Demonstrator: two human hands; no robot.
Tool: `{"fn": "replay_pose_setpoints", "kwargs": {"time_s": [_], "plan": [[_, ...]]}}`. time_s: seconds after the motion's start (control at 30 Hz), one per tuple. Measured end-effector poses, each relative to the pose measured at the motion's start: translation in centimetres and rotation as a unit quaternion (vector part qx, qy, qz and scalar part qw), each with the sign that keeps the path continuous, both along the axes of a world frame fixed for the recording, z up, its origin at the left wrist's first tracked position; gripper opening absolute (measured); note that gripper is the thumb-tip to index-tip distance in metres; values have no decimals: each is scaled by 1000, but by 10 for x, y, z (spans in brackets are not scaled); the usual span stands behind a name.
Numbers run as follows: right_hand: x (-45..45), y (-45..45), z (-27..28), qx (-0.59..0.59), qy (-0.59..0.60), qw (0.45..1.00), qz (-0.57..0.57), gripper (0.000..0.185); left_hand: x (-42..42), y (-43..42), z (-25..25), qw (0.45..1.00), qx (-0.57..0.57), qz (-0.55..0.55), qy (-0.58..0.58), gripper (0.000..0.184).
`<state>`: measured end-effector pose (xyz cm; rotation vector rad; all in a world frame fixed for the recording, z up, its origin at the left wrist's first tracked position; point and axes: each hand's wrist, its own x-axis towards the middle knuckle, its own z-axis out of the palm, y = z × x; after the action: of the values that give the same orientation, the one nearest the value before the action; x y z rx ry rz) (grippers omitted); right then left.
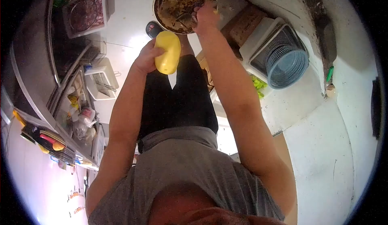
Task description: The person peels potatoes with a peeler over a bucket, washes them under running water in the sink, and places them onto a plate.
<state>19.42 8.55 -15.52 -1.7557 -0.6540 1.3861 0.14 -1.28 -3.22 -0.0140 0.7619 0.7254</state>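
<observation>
My left hand (149,57) is wrapped round a smooth, rounded yellow object (168,53), which it holds up in front of my legs. To the right and farther up, my right hand (206,18) reaches over the right side of a large round metal pan (155,7). Its fingers are closed, and what they hold is too small and dark to make out. Dark brown residue or food, with yellowish patches, covers the inside of the pan.
At right, a blue perforated basket (287,68) sits by a white crate (258,43), with green leaves (258,85) below. A white tub (104,12) of reddish pieces is at upper left. Shelves with a plastic bag (83,126) line the left. A dark shoe (152,29) shows below the pan.
</observation>
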Motion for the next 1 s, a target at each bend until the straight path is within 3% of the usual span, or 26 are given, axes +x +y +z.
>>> {"fn": "replay_pose_setpoints", "kwargs": {"time_s": [0.03, 0.1, 0.13, 0.17, 0.23, 0.37, 0.53, 0.6, 0.67, 0.77, 0.83, 0.9, 1.0], "plan": [[20, -27, -74, 213, -195, 950, 119, 26, 2, 5, 8, 1000, -8, 4, 0, 76], [18, -25, -70, 148, -101, 980, 83, 27, 1, 6, 8, 1000, -21, 10, -1, 76], [-1, 6, 41, -95, 71, 992, -43, 27, 0, 3, 0, 1000, -28, 8, -5, 76], [-16, 23, 111, -185, 111, 972, -90, 28, 0, 0, -5, 999, -35, 7, -9, 76], [-27, 24, 135, -202, 126, 966, -99, 29, 3, 1, -2, 999, -33, -4, -11, 76], [-9, 26, 87, -150, 120, 966, -174, 31, 3, -2, -3, 999, -36, -18, -20, 75], [0, 38, 105, -176, 134, 956, -193, 34, 9, 12, 15, 999, -41, -10, -10, 68], [5, 27, 101, -163, 130, 960, -185, 34, 15, 18, 24, 996, -36, -50, 59, 69], [7, 18, 84, -147, 133, 966, -168, 34, 18, 18, 20, 984, -22, -97, 149, 70], [-8, 11, 49, -9, -23, 1000, -2, 35, 22, 18, 19, 974, 38, -114, 193, 69], [-11, 8, 64, -33, -84, 996, 24, 35, 23, 21, 26, 955, 44, -176, 236, 68], [-25, 31, 122, -192, -29, 978, -71, 36, 17, 22, 24, 942, 72, -208, 252, 68], [-7, 48, 117, -188, -37, 978, -80, 38, 12, 12, 21, 973, 21, -122, 193, 63]]}}
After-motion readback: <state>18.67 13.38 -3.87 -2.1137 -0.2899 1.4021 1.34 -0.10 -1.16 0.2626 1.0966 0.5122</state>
